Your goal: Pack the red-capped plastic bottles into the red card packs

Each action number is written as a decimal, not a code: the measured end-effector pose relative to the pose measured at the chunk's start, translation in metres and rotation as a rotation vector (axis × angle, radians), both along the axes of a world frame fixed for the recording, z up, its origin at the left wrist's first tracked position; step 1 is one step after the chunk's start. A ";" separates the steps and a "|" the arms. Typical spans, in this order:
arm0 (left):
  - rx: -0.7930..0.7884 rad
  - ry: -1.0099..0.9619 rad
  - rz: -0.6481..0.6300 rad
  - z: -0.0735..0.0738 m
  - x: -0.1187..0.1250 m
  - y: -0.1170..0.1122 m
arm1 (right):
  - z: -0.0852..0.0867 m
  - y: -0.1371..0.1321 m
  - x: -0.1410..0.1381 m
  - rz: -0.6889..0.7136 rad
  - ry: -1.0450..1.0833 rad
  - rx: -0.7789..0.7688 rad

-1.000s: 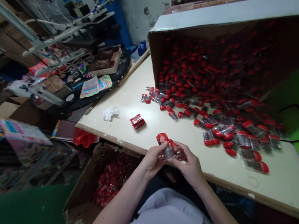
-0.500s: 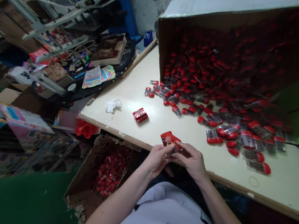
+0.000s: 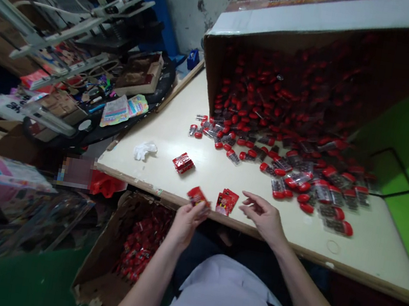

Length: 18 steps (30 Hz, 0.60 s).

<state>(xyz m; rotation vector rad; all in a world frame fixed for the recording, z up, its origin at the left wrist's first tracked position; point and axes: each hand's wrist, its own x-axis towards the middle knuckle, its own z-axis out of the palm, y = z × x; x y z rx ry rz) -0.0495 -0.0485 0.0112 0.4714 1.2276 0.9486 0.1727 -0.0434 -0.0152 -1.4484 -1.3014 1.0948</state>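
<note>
My left hand [image 3: 186, 222] is closed on a red printed packet [image 3: 197, 196], held over the table's front edge. Just right of it, a few more red packets [image 3: 226, 201] lie overlapping near that edge. My right hand [image 3: 261, 216] is beside them, apart from them, with thumb and fingers spread and nothing between them. A small stack of red packets [image 3: 183, 163] lies farther back on the table, to the left. Many small clear containers with red caps and dark contents [image 3: 299, 180] are spread beyond my right hand.
A large cardboard box [image 3: 209, 79] lies on its side on the pale table [image 3: 169, 132], full of red-capped containers. Crumpled white tissue [image 3: 145, 151] and a rubber band [image 3: 333, 247] lie on the tabletop. Below the edge stands an open carton [image 3: 102, 245] of red packets. A machine [image 3: 81, 25] stands left.
My hands have moved apart. The left has gone left with a red packet, while the right has let go and opened. Overlapping red packets now lie on the table between them.
</note>
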 end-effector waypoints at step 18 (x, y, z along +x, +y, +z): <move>0.316 1.087 -0.319 -0.048 0.001 0.023 | -0.044 0.083 0.092 0.145 -1.172 -0.194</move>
